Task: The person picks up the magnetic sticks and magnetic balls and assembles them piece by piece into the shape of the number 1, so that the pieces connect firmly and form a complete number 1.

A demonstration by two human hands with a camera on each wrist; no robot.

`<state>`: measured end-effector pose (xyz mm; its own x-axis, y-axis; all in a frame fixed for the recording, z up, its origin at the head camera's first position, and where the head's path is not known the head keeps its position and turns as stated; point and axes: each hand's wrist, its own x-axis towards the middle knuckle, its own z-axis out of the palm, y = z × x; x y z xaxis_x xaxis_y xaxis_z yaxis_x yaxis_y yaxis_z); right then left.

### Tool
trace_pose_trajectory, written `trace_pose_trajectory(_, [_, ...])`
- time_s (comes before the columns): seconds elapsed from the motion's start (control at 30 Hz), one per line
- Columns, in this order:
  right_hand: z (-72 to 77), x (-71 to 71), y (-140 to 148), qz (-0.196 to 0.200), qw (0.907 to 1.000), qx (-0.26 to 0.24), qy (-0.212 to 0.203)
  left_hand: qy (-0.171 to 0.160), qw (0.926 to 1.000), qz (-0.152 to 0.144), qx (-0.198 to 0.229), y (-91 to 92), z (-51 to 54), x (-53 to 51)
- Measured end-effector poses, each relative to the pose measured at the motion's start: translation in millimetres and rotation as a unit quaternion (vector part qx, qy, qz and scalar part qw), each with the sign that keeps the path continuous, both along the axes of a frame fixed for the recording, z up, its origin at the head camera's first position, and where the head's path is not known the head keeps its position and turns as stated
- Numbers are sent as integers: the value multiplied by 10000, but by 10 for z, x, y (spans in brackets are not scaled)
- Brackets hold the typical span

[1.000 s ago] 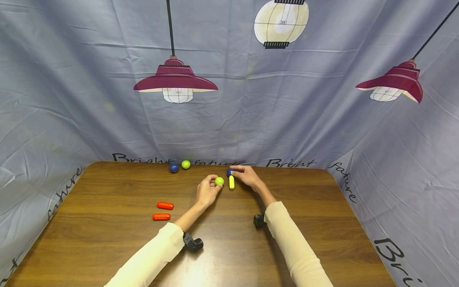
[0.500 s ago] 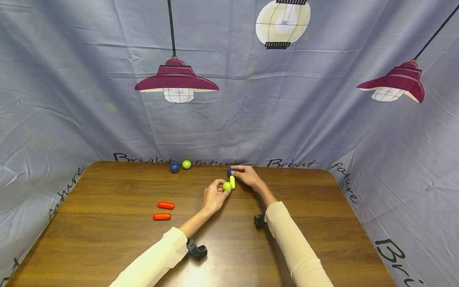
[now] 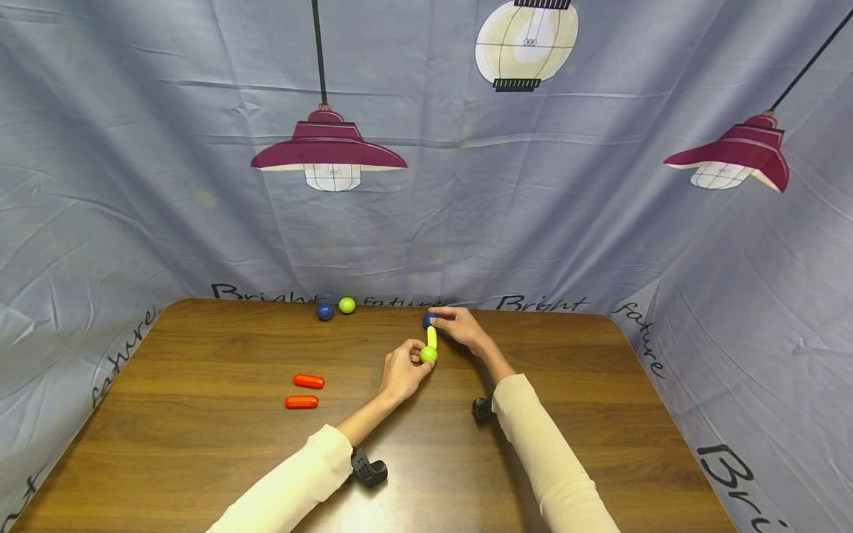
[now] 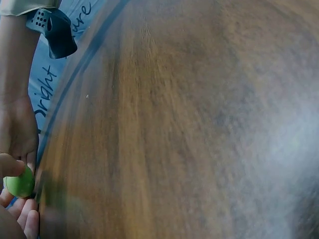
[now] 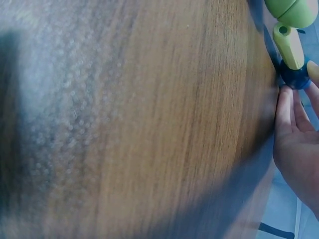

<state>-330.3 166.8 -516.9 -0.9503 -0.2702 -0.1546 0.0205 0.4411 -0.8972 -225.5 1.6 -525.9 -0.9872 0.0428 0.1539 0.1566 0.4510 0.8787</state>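
Observation:
My left hand (image 3: 402,371) pinches a yellow-green ball (image 3: 429,354) between thumb and fingers; the ball (image 4: 21,184) shows at the lower left of the left wrist view. Just beyond it lies a short yellow rod (image 3: 432,337), its far end against a blue ball (image 3: 427,320). My right hand (image 3: 463,329) grips that blue ball, partly covering it. From the right wrist, a hole is visible in the near end of the rod (image 5: 289,47), close beside the yellow-green ball (image 5: 294,11). Whether those two touch, I cannot tell.
Two red rods (image 3: 309,381) lie on the wooden table (image 3: 200,444) to the left of my left hand. A second blue ball (image 3: 324,312) and a second yellow-green ball (image 3: 347,305) sit near the back edge. A printed curtain (image 3: 433,222) hangs behind.
My left hand has carried the yellow-green ball rightward and nearer to me, from left of the yellow rod to its near end. The right hand stays on the blue ball.

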Motion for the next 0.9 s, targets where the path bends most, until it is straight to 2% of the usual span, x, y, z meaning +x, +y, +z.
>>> trace_pose_trajectory(0.2, [-7,1,-7,9,10000,-43,3,35,10000,-15,-66,0,-22,-6])
trace_pose_trajectory(0.43, [0,-1,-1,-32,9999,-154,-35,261,9996,-83,-94,13,-32,-1])
trace_pose_trajectory(0.9, [-9,-28,2,-71,10000,20,-61,195,9997,-89,-103,37,-40,-29])
